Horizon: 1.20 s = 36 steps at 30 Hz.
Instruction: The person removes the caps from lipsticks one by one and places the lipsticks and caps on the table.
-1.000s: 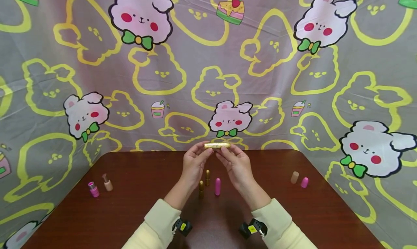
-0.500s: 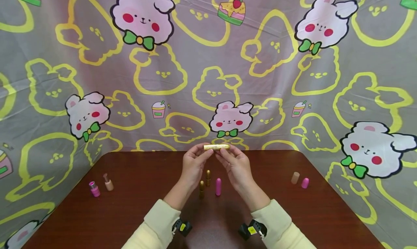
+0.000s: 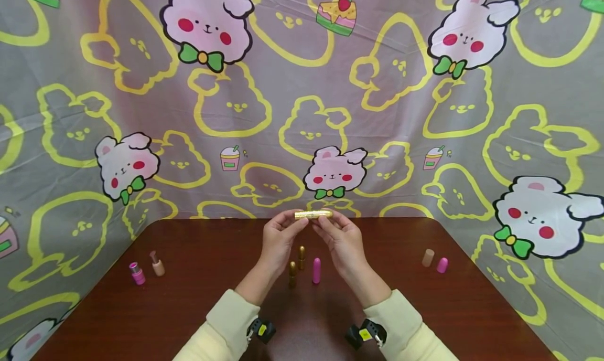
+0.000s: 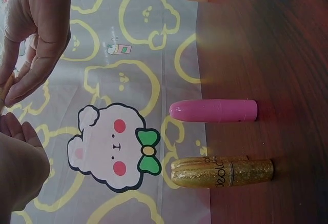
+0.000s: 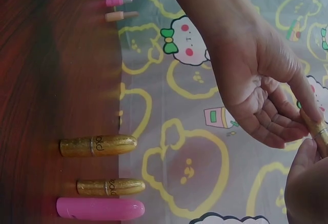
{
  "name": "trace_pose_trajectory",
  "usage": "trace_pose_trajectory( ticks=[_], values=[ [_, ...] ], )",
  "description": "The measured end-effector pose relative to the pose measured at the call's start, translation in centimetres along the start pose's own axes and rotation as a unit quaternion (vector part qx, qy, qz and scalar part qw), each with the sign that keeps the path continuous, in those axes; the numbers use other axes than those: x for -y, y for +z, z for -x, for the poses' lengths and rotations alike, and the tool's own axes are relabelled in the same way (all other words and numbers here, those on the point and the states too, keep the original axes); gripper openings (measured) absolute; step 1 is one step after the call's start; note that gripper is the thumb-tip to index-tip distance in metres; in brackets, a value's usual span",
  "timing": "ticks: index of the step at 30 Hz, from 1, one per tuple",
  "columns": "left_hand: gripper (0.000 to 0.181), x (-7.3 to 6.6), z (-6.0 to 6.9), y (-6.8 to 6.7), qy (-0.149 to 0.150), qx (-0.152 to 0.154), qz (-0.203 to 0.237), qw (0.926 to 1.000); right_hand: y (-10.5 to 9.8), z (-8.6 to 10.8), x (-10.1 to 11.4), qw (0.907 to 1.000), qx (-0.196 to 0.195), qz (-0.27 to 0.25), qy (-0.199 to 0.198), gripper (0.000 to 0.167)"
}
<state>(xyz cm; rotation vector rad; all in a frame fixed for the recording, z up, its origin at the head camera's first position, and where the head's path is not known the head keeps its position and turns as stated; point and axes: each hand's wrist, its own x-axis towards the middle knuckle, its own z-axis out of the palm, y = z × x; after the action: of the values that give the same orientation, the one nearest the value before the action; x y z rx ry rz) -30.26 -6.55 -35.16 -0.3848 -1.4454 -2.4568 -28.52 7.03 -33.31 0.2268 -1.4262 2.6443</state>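
A gold glittery lipstick point(image 3: 313, 214) lies level in the air above the far side of the table, held between both hands. My left hand point(image 3: 277, 241) pinches its left end with thumb and fingers; my right hand point(image 3: 346, 241) pinches the rounded right end. In the right wrist view part of this lipstick point(image 5: 320, 134) shows between the fingertips. Below and between the forearms, two gold lipsticks point(image 3: 292, 273) point(image 3: 301, 257) and a pink capped lipstick point(image 3: 316, 271) stand upright, untouched. Lettering marks the gold ones in both wrist views.
At left on the brown table point(image 3: 207, 303) stand an uncapped pink lipstick point(image 3: 137, 273) and a beige one point(image 3: 158, 264). A beige cap point(image 3: 428, 257) and a pink cap point(image 3: 442, 265) stand at right. A patterned cloth point(image 3: 283, 77) hangs behind.
Both hands have sunk very slightly with the gold lipstick, keeping the same pinch. The items standing on the table have not moved.
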Motion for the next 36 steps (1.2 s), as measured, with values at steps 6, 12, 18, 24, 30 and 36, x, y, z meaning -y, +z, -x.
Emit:
trace_pose_trajectory(
  ticks=[6, 12, 18, 24, 30, 36],
  values=[
    [0.012, -0.5, -0.1, -0.5, 0.010, 0.002, 0.025, 0.9996, -0.4, -0.4, 0.6, 0.9999, 0.008, -0.006, 0.002, 0.017],
    [0.018, -1.3, -0.7, -2.1, 0.027, -0.016, 0.099, 0.9946, -1.8, -1.1, 1.9, 0.9992, -0.007, -0.036, -0.019, 0.013],
    [0.027, -2.1, -0.7, -2.9, 0.022, -0.012, 0.097, 0.9949, -2.7, -1.3, 2.5, 0.9991, -0.012, -0.039, -0.013, 0.016],
    [0.030, -2.4, -0.5, -3.4, 0.019, -0.016, 0.113, 0.9932, -3.3, -1.4, 2.6, 0.9991, -0.017, -0.036, -0.014, 0.019],
    [0.030, -2.9, -0.7, -4.0, 0.027, -0.010, 0.136, 0.9903, -3.9, -1.5, 3.0, 0.9994, -0.019, -0.025, -0.015, 0.018],
    [0.026, -3.6, -0.8, -5.1, 0.035, -0.012, 0.134, 0.9902, -4.7, -1.6, 3.5, 0.9995, -0.017, -0.020, -0.017, 0.020]
  ],
)
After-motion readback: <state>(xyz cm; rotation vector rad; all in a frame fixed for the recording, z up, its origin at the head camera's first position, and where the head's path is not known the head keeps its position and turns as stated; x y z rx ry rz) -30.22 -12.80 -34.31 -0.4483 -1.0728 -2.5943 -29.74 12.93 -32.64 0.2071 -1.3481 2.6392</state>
